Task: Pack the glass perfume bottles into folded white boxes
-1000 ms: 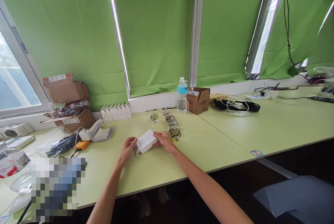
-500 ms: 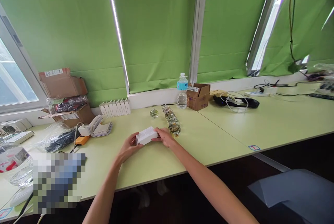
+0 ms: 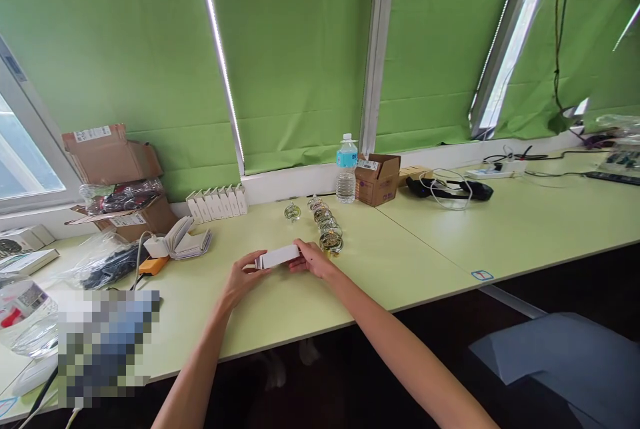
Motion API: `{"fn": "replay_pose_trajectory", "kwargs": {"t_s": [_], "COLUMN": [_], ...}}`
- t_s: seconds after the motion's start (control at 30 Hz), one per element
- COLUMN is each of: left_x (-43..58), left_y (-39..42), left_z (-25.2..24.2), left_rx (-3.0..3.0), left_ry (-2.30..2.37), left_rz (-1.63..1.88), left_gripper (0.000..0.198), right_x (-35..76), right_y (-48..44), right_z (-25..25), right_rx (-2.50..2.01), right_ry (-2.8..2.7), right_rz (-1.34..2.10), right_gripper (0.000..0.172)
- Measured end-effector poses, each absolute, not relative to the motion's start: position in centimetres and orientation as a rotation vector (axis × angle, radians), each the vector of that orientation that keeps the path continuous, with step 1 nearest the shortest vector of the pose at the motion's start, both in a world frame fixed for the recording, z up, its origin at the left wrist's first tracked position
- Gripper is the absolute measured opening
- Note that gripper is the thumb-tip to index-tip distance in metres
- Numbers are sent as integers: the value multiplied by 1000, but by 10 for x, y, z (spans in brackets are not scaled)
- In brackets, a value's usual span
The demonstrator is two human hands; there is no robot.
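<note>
A small white box (image 3: pixel 278 256) is held level between my two hands, just above the pale green table (image 3: pixel 400 262). At its left end, my left hand (image 3: pixel 243 277) grips it with thumb and fingers. My right hand (image 3: pixel 312 260) pinches the opposite end. Close behind my right hand runs a row of shiny glass and gold-coloured ornaments (image 3: pixel 327 224). One more such ornament (image 3: pixel 293 211) stands apart to the left of that row.
Several slim white boxes (image 3: pixel 217 204) stand in a row by the wall. Further left are an open booklet (image 3: pixel 187 239), an orange device (image 3: pixel 153 265) and cardboard boxes (image 3: pixel 113 156). A water bottle (image 3: pixel 346 172), a brown carton (image 3: pixel 376 181) and a black headset (image 3: pixel 450 189) are at the back.
The white box has been tipped in my hands, so a narrower side now faces me. Both hands still hold its ends. The whole view has shifted slightly.
</note>
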State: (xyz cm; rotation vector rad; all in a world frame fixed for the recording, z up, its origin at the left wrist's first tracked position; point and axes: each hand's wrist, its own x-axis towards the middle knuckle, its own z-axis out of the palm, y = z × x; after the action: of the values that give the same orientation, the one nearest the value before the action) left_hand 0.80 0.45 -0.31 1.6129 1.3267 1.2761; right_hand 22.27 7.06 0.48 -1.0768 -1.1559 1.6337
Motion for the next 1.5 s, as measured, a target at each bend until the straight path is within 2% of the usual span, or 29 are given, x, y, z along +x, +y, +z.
{"fn": "replay_pose_trajectory", "kwargs": {"t_s": [0.13, 0.23, 0.73, 1.0, 1.3, 1.5], "left_x": [10, 11, 18, 17, 24, 30], "left_y": [5, 5, 5, 6, 4, 1], "left_z": [-1, 1, -6, -8, 0, 4], "left_rx": [1607, 1608, 1640, 1642, 1487, 1415], "left_ry": [1374, 1370, 1636, 1707, 1848, 1860], "left_rz": [1270, 1268, 1269, 1276, 1351, 1343], "left_gripper": [57, 56, 44, 52, 66, 74], "right_x": [221, 222, 210, 211, 199, 196], "right_y": [67, 65, 67, 65, 64, 64], "right_z": [5, 6, -9, -9, -12, -14], "right_rx": [-1047, -1028, -1054, -1097, -1174, -1202], "right_ry": [-1330, -1432, -1682, -1828, -1941, -2018], "right_rz": [1601, 1521, 1202, 1034, 680, 589], "right_gripper": [45, 39, 31, 39, 46, 54]}}
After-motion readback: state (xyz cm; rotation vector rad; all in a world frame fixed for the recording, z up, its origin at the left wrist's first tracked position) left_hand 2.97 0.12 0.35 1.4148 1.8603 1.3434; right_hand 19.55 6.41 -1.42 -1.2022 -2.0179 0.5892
